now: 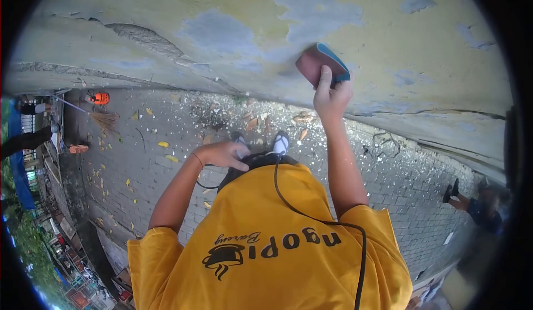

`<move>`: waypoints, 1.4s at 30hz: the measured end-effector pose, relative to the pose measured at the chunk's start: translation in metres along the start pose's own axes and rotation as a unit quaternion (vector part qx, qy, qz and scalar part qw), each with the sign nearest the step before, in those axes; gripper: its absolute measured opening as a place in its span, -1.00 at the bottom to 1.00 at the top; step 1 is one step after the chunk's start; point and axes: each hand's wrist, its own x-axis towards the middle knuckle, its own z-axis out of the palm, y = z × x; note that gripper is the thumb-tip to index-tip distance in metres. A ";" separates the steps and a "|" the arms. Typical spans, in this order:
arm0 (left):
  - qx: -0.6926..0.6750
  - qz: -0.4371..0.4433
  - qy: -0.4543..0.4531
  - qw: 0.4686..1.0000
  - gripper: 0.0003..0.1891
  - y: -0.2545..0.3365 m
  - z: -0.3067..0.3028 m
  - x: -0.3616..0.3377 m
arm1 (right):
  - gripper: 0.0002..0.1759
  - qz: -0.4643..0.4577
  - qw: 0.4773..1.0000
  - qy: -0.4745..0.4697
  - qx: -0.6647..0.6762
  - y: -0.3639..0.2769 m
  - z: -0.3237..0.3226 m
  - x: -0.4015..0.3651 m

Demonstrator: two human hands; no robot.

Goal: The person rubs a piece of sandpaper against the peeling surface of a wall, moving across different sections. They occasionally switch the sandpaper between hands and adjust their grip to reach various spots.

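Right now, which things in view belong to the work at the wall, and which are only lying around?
Seemingly in the work:
folded sheet, perhaps sandpaper, held in the right hand
wall with peeling paint

Apparently just around:
broom
orange object, unclear what
yellow leaves

Soft, diffuse daylight; strong fisheye bending, black corners; right edge blurred.

I can read two words on my feed, both printed on the yellow shirt (pixel 266 204): bold black "ngopi" lettering (pixel 308 236), then a smaller black "Bareng" script (pixel 239 238). Both come through upside down on my end, running right to left, beside a printed cup graphic (pixel 225 256).
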 end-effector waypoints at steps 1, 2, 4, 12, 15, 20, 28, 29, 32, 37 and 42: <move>-0.003 0.000 -0.002 1.000 -0.36 0.001 0.000 -0.002 | -0.68 -0.031 0.998 0.044 0.039 0.002 0.003 -0.002; 0.036 0.024 0.024 0.999 -0.39 0.001 0.004 -0.006 | -0.66 -0.003 0.991 0.086 0.100 -0.016 0.001 0.002; 0.070 0.045 0.044 0.996 -0.41 -0.007 0.015 -0.011 | -0.64 0.026 0.984 0.126 0.119 -0.025 -0.001 0.004; 0.138 0.030 0.127 0.982 -0.74 -0.031 0.012 -0.027 | -0.69 0.074 0.973 0.192 0.101 -0.036 0.010 -0.002; 0.075 0.066 0.081 0.992 -0.76 -0.061 -0.003 -0.018 | -0.71 -0.011 0.992 0.124 -0.013 -0.019 0.031 -0.009; 0.135 0.004 -0.010 0.991 -0.68 -0.047 -0.019 -0.009 | -0.70 -0.010 0.978 0.207 0.022 -0.025 0.037 -0.022; 0.180 0.074 -0.023 0.981 -0.41 -0.016 0.019 0.041 | -0.74 0.012 0.985 0.173 -0.007 -0.035 0.039 -0.025; 0.182 0.074 -0.021 0.980 -0.41 -0.014 0.022 0.045 | -0.72 0.128 0.956 0.238 0.113 -0.043 0.039 -0.023; 0.215 0.130 -0.056 0.966 -0.58 -0.016 0.037 0.057 | -0.73 0.017 0.993 0.121 -0.005 -0.046 0.055 -0.031; 0.236 0.125 -0.058 0.962 -0.75 -0.023 0.043 0.061 | -0.73 0.196 0.925 0.274 0.178 -0.067 0.055 -0.026; 0.144 0.151 -0.097 0.973 -0.72 -0.020 0.028 0.054 | -0.74 -0.052 0.987 -0.084 -0.130 -0.042 0.052 -0.038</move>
